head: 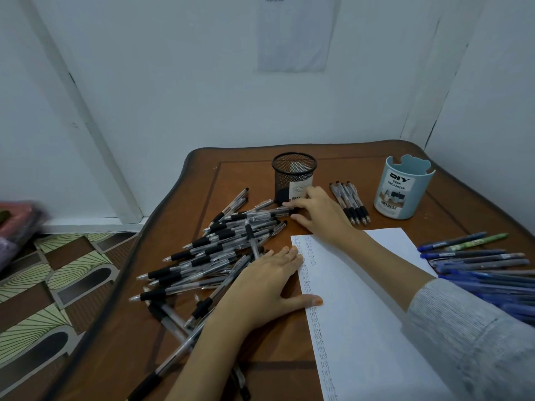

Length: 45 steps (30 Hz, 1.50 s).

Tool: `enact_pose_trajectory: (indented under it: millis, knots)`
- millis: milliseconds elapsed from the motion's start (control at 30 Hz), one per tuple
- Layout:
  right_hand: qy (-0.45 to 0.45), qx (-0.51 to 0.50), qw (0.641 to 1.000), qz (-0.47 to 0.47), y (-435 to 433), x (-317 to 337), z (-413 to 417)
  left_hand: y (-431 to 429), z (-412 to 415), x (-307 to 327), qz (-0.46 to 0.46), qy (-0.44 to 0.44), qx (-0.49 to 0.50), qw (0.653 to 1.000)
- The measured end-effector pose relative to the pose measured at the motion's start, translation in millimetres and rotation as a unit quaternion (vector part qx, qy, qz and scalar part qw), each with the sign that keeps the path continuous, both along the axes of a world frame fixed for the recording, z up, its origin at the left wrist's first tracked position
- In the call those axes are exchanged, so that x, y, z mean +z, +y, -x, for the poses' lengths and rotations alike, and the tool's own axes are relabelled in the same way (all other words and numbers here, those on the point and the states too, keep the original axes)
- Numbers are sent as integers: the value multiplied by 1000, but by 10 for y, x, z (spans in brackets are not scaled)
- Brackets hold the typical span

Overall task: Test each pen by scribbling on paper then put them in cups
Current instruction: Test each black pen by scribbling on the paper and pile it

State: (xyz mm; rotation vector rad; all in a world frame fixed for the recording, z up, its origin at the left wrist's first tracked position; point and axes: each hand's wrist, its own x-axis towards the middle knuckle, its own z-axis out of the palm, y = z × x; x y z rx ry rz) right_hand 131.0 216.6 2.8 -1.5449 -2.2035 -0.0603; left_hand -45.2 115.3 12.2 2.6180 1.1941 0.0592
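Pressing on the paper [362, 299], my left hand [260, 285] lay flat. Beyond it my right hand [318, 212] touched pens [225, 247]; grip unclear.

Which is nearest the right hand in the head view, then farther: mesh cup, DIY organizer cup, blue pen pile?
1. Mesh cup, just behind the right hand.
2. DIY organizer cup, back right of the table.
3. Blue pen pile, at the table's right edge.
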Motion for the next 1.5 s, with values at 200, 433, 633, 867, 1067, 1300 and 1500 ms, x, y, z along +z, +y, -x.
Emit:
enact_pose_trajectory:
  millis: [200,433,633,867,1067,1300,1500]
  knots:
    - [12,4,998,-63,-8,-18,97,1,-1,1,-2,-5,-2,1000]
    - [236,-7,971,28,-162,113,-52,16,3,-7,-1,4,0,1000]
    - [509,-9,860,43,-483,346,-164,17,9,-15,-1,5,0,1000]
    - [752,-24,657,47,-594,536,-308,10,-2,10,7,9,2,1000]
    - [829,-31,543,133,-699,541,-387,7,-4,22,9,17,2,1000]
    - [868,3,456,197,-761,555,-416,5,-7,27,8,15,0,1000]
    - [805,-9,521,285,-766,440,-435,0,-15,18,2,16,-3,1000]
